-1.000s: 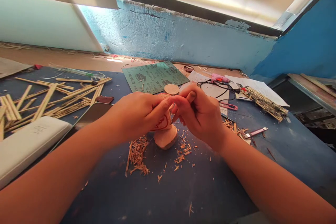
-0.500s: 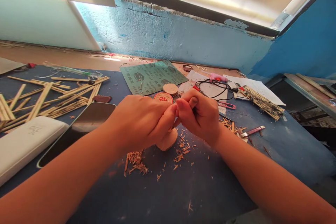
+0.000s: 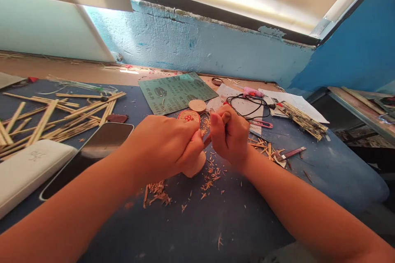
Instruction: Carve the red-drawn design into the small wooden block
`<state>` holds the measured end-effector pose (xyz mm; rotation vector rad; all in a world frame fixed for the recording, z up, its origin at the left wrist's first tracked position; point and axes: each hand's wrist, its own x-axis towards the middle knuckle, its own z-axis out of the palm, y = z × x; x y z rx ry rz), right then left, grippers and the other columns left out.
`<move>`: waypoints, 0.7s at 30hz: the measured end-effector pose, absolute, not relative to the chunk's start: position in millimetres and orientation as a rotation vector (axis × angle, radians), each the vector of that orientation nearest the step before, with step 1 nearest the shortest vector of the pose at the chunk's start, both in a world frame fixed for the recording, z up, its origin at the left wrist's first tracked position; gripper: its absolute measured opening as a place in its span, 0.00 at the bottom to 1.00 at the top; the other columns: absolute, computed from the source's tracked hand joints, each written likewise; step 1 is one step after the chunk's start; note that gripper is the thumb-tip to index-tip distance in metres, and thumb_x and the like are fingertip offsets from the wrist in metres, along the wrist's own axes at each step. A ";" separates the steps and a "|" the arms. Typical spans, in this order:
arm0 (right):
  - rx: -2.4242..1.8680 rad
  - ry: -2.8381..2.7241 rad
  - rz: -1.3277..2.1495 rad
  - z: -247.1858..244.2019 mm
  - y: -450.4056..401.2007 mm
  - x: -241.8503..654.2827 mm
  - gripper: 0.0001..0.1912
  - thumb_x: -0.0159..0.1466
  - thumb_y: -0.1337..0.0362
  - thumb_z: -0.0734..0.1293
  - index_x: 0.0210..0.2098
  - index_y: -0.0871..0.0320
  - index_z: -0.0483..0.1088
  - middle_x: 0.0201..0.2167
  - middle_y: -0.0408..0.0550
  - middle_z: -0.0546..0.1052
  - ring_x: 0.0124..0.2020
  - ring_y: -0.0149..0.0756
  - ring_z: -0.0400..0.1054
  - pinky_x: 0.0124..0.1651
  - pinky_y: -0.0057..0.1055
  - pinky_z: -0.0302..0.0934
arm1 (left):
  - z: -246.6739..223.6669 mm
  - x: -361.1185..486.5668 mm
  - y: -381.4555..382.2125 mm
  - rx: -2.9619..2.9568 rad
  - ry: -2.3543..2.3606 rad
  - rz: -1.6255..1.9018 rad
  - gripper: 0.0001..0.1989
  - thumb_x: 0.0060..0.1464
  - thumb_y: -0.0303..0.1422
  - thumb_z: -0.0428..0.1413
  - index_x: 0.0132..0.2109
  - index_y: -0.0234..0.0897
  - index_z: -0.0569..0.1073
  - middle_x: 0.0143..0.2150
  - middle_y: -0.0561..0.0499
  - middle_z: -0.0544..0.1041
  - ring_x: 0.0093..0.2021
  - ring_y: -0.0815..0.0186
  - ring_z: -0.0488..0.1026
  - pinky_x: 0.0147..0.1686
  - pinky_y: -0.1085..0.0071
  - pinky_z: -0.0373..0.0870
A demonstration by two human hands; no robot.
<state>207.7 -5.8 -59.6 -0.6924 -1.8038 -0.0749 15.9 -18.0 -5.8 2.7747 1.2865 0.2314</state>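
My left hand is closed over the table, with what its fingers pinch mostly hidden. Beside it, my right hand is wrapped round a thin brown stick-like tool, whose lower end points toward my left fingertips. Below my left hand a round wooden disc shows in part. Just beyond the hands lie a disc with a red rim and red pattern and a plain wooden disc. Wood shavings are scattered under and near both hands.
Bamboo sticks, a phone and a white case lie left. Green sandpaper is behind. To the right are a pink glue gun, a pink cutter, a stick bundle and a blade tool.
My right hand has drawn slightly apart from my left fingertips, showing more of the thin tool between them. The whole view has shifted a little.
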 end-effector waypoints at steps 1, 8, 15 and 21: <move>-0.670 -1.816 -0.084 -61.0 -5.3 206.8 0.16 0.79 0.63 0.61 0.33 0.52 0.58 0.24 0.36 0.65 0.22 0.26 0.60 0.28 0.29 0.56 | -6.2 15.7 -18.1 2.789 1.282 0.234 0.24 0.70 0.42 0.38 0.36 0.41 0.75 0.31 0.47 0.81 0.28 0.60 0.75 0.29 0.62 0.52; -0.650 -1.826 -0.025 -62.4 -3.1 206.7 0.15 0.79 0.62 0.61 0.33 0.52 0.59 0.24 0.36 0.66 0.22 0.26 0.61 0.28 0.29 0.57 | -9.1 12.1 -14.4 2.775 1.225 0.245 0.26 0.72 0.42 0.34 0.37 0.41 0.74 0.33 0.47 0.81 0.30 0.59 0.75 0.31 0.61 0.54; -0.733 -1.664 0.109 -65.2 -3.6 213.1 0.15 0.82 0.57 0.55 0.37 0.50 0.60 0.26 0.38 0.65 0.23 0.31 0.63 0.30 0.34 0.62 | -6.5 10.6 -14.5 2.698 1.214 0.258 0.27 0.71 0.42 0.36 0.37 0.41 0.77 0.34 0.47 0.81 0.32 0.59 0.78 0.34 0.62 0.61; -0.661 -1.801 0.044 -67.9 -2.8 204.7 0.15 0.81 0.59 0.58 0.36 0.52 0.63 0.26 0.38 0.68 0.25 0.29 0.64 0.31 0.31 0.60 | -6.7 9.8 -13.1 2.694 1.192 0.278 0.26 0.71 0.42 0.37 0.36 0.41 0.76 0.35 0.48 0.82 0.32 0.60 0.77 0.34 0.62 0.59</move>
